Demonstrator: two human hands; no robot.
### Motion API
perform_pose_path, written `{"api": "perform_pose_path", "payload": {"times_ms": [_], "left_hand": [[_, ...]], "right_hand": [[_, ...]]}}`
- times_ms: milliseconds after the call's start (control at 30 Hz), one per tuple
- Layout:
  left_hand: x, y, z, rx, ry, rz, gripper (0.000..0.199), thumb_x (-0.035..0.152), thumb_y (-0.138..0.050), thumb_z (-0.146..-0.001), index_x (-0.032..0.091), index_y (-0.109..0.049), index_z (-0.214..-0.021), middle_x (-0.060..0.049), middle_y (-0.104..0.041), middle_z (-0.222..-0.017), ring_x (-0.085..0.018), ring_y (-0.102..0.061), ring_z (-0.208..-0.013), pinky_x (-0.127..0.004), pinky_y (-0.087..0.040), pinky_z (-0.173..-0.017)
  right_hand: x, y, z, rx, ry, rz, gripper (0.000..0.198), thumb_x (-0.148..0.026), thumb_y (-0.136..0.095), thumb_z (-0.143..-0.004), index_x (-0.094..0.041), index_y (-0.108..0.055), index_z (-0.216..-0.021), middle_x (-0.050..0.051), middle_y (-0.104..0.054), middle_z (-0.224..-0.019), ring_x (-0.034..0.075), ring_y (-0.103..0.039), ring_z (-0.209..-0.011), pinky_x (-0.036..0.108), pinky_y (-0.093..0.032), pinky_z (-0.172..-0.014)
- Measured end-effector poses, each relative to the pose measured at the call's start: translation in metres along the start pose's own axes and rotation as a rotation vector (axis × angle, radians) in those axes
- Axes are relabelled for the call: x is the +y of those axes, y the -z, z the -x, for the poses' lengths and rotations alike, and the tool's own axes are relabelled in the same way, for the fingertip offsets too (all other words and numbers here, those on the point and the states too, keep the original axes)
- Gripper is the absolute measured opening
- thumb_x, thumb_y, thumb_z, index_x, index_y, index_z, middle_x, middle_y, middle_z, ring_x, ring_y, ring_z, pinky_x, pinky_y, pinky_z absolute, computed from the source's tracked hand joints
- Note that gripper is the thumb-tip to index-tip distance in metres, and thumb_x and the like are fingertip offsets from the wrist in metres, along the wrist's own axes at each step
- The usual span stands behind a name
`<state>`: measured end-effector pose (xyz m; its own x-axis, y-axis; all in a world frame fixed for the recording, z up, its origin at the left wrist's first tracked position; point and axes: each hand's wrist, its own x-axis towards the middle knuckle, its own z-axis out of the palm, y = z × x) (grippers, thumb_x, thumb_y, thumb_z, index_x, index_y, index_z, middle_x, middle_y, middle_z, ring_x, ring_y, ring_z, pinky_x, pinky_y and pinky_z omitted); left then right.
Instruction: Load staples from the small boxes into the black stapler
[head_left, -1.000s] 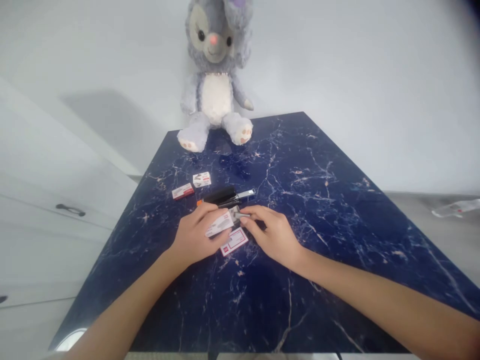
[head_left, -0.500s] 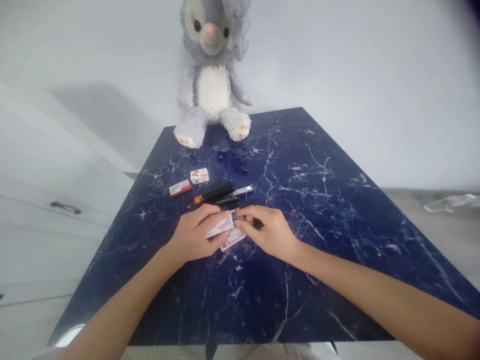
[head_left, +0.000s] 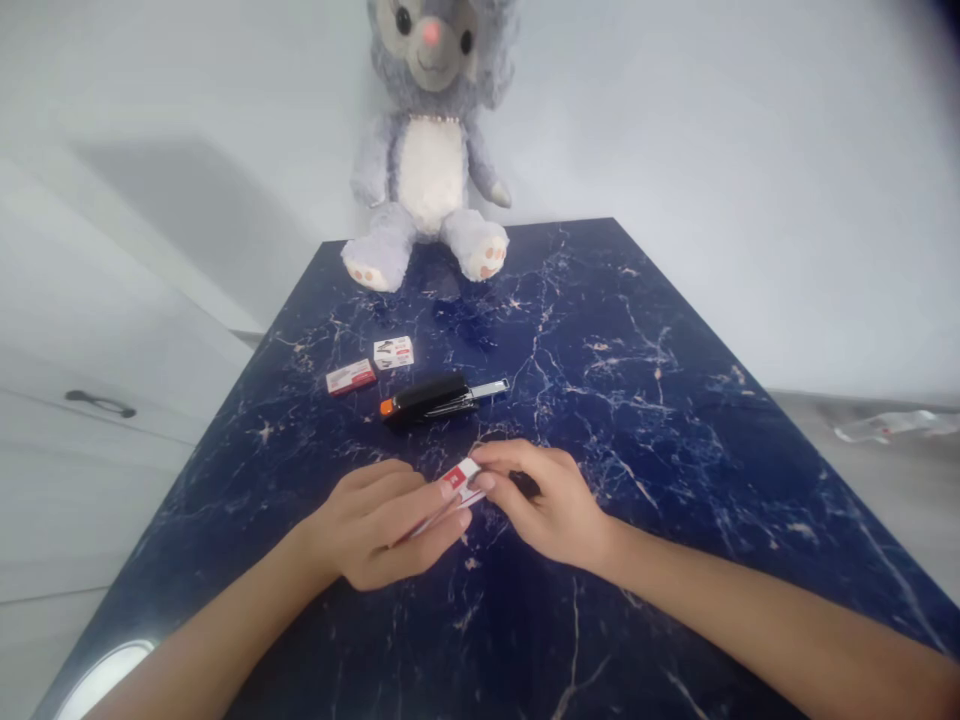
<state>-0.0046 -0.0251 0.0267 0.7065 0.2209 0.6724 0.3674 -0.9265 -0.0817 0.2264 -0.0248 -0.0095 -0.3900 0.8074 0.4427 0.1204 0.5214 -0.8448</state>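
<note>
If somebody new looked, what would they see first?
Probably the big grey plush toy, sitting at the far end of the dark blue table. Then the black stapler lying in front of it. Nearest, the left hand holds a red-and-white box, with the right hand at its end.

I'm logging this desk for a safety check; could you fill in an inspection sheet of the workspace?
Surface: dark blue marbled table.
Things in use: white-and-red box between the hands; black stapler beyond them, orange end to the left, metal tray jutting right; two small boxes close together beyond the stapler's left end.
Clutter: plush toy seated at the far edge.
Hands: left hand holds the box; right hand has fingertips at its end, exact grip unclear.
Cables: nothing seen.
Surroundings: pale wall behind; drawer handle on the left; clear packaging at right.
</note>
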Motion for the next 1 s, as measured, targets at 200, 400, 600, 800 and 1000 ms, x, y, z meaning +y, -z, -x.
{"api": "perform_pose_path", "payload": {"times_ms": [200, 400, 600, 800, 1000], "left_hand": [[-0.004, -0.005, 0.004, 0.011, -0.032, -0.064, 0.017, 0.014, -0.073, -0.08, 0.021, -0.071, -0.095, -0.003, -0.072, -0.101, -0.013, -0.067, -0.075, -0.027, -0.06, -0.066], [-0.011, -0.015, 0.02, 0.068, 0.076, -0.038, 0.023, 0.014, -0.07, -0.083, 0.021, -0.069, -0.105, -0.003, -0.071, -0.091, -0.013, -0.067, -0.07, -0.027, -0.058, -0.061], [-0.014, -0.024, 0.038, 0.134, 0.075, -0.133, 0.03, 0.015, -0.077, -0.079, 0.023, -0.072, -0.107, -0.005, -0.072, -0.103, -0.014, -0.068, -0.076, -0.029, -0.059, -0.069], [-0.013, -0.031, 0.028, 0.118, 0.184, -0.107, 0.038, 0.015, -0.08, -0.076, 0.018, -0.068, -0.113, -0.006, -0.074, -0.101, -0.016, -0.071, -0.081, -0.029, -0.061, -0.074], [-0.013, -0.03, 0.019, 0.186, 0.31, -0.07, 0.033, 0.011, -0.074, -0.081, 0.019, -0.067, -0.112, -0.007, -0.073, -0.105, -0.017, -0.072, -0.09, -0.029, -0.062, -0.081]], "right_hand": [[0.003, -0.002, -0.001, -0.006, -0.182, 0.022, 0.007, -0.028, -0.06, -0.096, -0.022, -0.06, -0.094, -0.005, -0.061, -0.068, 0.009, -0.056, -0.058, 0.021, -0.046, -0.059], [-0.003, 0.003, -0.006, -0.098, -0.157, -0.025, 0.013, -0.026, -0.055, -0.097, -0.021, -0.066, -0.091, 0.0, -0.061, -0.078, 0.011, -0.055, -0.065, 0.024, -0.045, -0.061], [0.0, 0.001, -0.009, -0.074, -0.228, -0.047, 0.007, -0.027, -0.059, -0.094, -0.021, -0.063, -0.095, -0.002, -0.063, -0.077, 0.009, -0.054, -0.059, 0.023, -0.045, -0.057], [0.003, 0.004, -0.011, -0.166, -0.154, -0.073, 0.018, -0.033, -0.06, -0.095, -0.023, -0.069, -0.106, 0.002, -0.063, -0.092, 0.01, -0.058, -0.069, 0.023, -0.049, -0.064], [0.009, 0.003, -0.01, 0.006, -0.298, -0.124, 0.029, -0.039, -0.056, -0.097, -0.022, -0.059, -0.121, 0.001, -0.063, -0.086, 0.012, -0.059, -0.067, 0.024, -0.049, -0.061]]}}
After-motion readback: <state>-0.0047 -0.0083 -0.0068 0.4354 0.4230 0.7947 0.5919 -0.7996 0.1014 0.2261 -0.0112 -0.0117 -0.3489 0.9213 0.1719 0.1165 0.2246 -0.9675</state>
